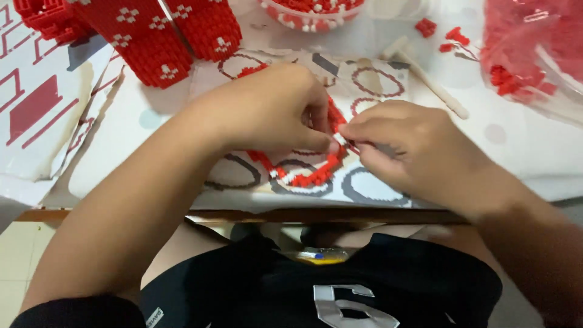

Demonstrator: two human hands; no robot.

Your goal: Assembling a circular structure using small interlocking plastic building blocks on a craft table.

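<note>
Pinching a tiny white brick (336,144) between left hand (273,109) and right hand (401,143), both clenched on it, over the red brick ring (303,176) near the tabletop's (522,152) front edge. Probably light, fragile; gripping by the sides.

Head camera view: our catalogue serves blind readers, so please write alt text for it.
Left hand and right hand pinch a ring of small red and white building bricks over a printed instruction sheet; finished red brick sections stand behind.

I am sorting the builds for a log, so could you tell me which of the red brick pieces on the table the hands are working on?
The flat red ring-shaped piece on the instruction sheet, pinched between both hands; the tall red blocks stand untouched at the far left.
</note>
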